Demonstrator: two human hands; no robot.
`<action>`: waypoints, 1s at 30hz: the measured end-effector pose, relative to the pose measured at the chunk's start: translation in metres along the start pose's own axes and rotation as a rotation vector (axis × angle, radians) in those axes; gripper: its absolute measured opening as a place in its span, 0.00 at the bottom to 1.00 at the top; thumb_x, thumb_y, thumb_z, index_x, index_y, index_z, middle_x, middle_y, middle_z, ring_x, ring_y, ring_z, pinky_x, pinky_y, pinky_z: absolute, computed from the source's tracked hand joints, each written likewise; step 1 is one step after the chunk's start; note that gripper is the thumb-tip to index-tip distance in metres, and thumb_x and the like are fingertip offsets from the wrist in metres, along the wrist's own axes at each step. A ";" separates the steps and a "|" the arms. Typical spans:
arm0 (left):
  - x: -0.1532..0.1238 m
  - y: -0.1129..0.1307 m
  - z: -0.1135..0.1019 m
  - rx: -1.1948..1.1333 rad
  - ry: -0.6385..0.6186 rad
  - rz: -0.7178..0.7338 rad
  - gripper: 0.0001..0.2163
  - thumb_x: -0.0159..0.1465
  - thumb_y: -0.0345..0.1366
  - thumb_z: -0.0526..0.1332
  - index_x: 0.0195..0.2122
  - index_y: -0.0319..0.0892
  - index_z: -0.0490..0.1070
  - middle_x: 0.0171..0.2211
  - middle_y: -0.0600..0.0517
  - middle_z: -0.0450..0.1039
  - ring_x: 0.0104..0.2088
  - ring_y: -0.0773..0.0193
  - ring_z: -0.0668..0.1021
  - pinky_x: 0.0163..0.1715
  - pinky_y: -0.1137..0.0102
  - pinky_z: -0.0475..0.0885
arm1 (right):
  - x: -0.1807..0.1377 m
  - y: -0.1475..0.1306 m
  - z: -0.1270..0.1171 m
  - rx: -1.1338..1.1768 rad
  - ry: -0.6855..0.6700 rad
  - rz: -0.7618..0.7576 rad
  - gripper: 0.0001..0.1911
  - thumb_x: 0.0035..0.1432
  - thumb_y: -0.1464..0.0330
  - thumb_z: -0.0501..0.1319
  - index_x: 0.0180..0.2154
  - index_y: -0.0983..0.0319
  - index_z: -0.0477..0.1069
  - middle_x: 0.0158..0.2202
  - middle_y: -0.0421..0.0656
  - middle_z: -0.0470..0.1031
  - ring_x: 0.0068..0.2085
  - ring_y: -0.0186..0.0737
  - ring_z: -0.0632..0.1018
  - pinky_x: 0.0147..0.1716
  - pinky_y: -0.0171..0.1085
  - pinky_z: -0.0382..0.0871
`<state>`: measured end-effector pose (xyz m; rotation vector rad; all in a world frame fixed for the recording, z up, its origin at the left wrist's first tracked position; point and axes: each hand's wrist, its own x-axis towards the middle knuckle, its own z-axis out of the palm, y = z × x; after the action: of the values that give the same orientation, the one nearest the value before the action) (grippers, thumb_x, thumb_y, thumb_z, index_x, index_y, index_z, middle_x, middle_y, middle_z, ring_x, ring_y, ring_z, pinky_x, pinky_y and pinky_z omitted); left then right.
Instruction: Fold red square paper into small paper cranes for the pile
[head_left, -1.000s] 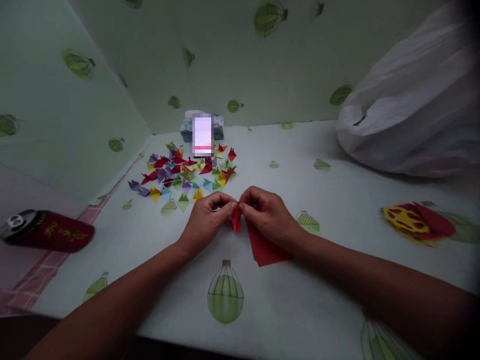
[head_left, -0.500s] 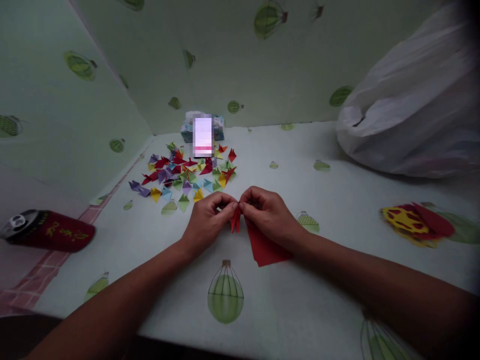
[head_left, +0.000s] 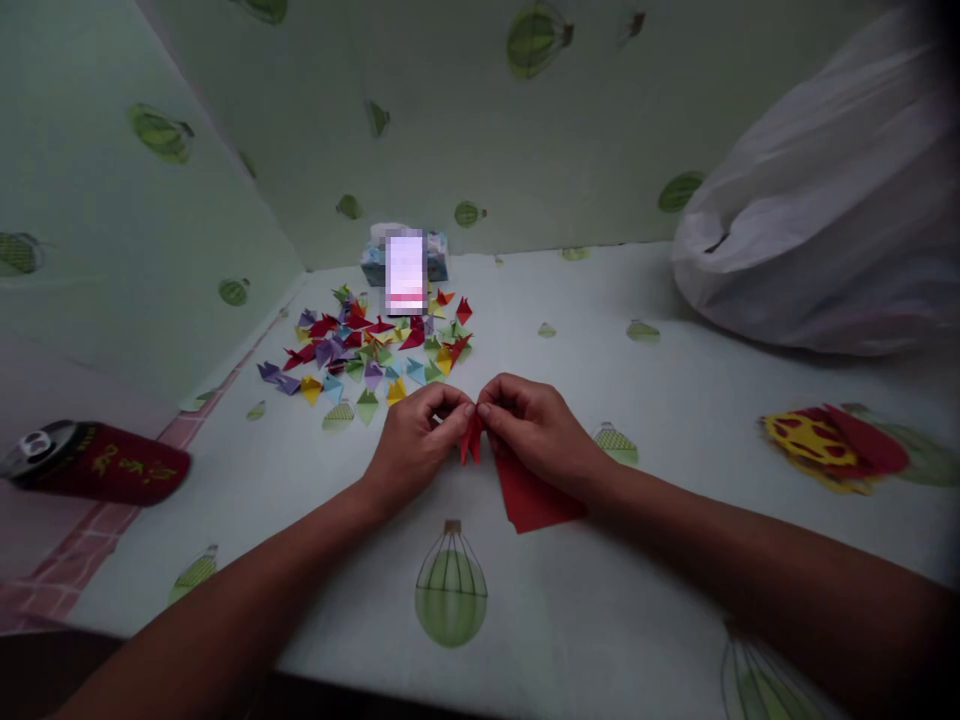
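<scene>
Between my hands is a small red folded paper (head_left: 470, 447), its two narrow points hanging downward. My left hand (head_left: 422, 432) pinches its upper part from the left with thumb and forefinger. From the right, my right hand (head_left: 530, 425) pinches the same paper, the fingertips of both hands nearly meeting. The top of the fold is hidden by the fingers. Under my right hand and wrist lies flat red paper (head_left: 536, 500), partly covered. Beyond my left hand, many small folded paper cranes (head_left: 367, 345) in several colours are scattered on the table (head_left: 562, 600).
A phone with a bright, blurred screen (head_left: 406, 270) leans against a tissue pack (head_left: 442, 262) at the back. On the left lies a red drink can (head_left: 120, 462). A white plastic bag (head_left: 817, 230) fills the back right, with yellow and red cut-outs (head_left: 814, 440) nearer.
</scene>
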<state>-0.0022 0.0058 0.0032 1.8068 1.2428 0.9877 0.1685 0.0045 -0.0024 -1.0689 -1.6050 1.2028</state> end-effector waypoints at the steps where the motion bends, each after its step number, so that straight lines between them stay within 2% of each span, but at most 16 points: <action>1: 0.001 0.000 0.000 -0.021 -0.016 -0.003 0.06 0.63 0.36 0.60 0.31 0.40 0.73 0.27 0.52 0.73 0.27 0.67 0.73 0.28 0.72 0.69 | 0.000 0.000 0.000 -0.005 0.005 0.001 0.06 0.59 0.70 0.57 0.28 0.61 0.66 0.23 0.36 0.68 0.24 0.32 0.69 0.26 0.34 0.63; 6: 0.001 0.000 -0.001 -0.065 -0.048 -0.033 0.05 0.62 0.36 0.62 0.32 0.40 0.73 0.25 0.53 0.73 0.25 0.68 0.73 0.26 0.72 0.69 | 0.000 0.001 -0.001 0.008 -0.015 -0.002 0.07 0.60 0.69 0.57 0.29 0.61 0.66 0.23 0.36 0.67 0.24 0.32 0.69 0.27 0.34 0.63; 12: -0.002 -0.001 0.002 -0.112 0.015 -0.079 0.06 0.62 0.36 0.61 0.31 0.40 0.72 0.24 0.54 0.71 0.24 0.69 0.71 0.25 0.73 0.68 | 0.001 0.001 0.000 0.009 -0.022 -0.004 0.06 0.60 0.69 0.57 0.30 0.62 0.67 0.24 0.36 0.68 0.25 0.33 0.68 0.28 0.35 0.62; 17: -0.002 -0.001 0.002 -0.091 0.013 -0.039 0.05 0.63 0.36 0.62 0.32 0.41 0.72 0.27 0.53 0.73 0.26 0.68 0.73 0.27 0.73 0.70 | 0.001 0.001 0.000 -0.090 -0.003 -0.026 0.07 0.59 0.70 0.57 0.28 0.62 0.68 0.25 0.38 0.70 0.29 0.35 0.69 0.30 0.36 0.62; 22: -0.001 0.000 0.000 0.036 0.018 0.038 0.05 0.63 0.34 0.60 0.31 0.41 0.71 0.27 0.53 0.72 0.25 0.68 0.72 0.25 0.74 0.69 | -0.001 0.001 0.002 -0.115 -0.025 -0.033 0.07 0.58 0.71 0.57 0.28 0.62 0.68 0.26 0.39 0.72 0.30 0.36 0.71 0.32 0.36 0.63; 30: -0.006 0.001 0.005 0.017 0.073 0.015 0.06 0.65 0.35 0.59 0.32 0.41 0.69 0.26 0.54 0.71 0.25 0.69 0.73 0.24 0.74 0.68 | 0.000 -0.001 0.002 -0.038 -0.043 0.025 0.06 0.57 0.69 0.58 0.28 0.62 0.67 0.24 0.38 0.70 0.27 0.34 0.69 0.29 0.35 0.62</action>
<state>0.0013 -0.0005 0.0007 1.8097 1.2873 1.0630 0.1662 0.0034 -0.0021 -1.0968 -1.6581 1.2240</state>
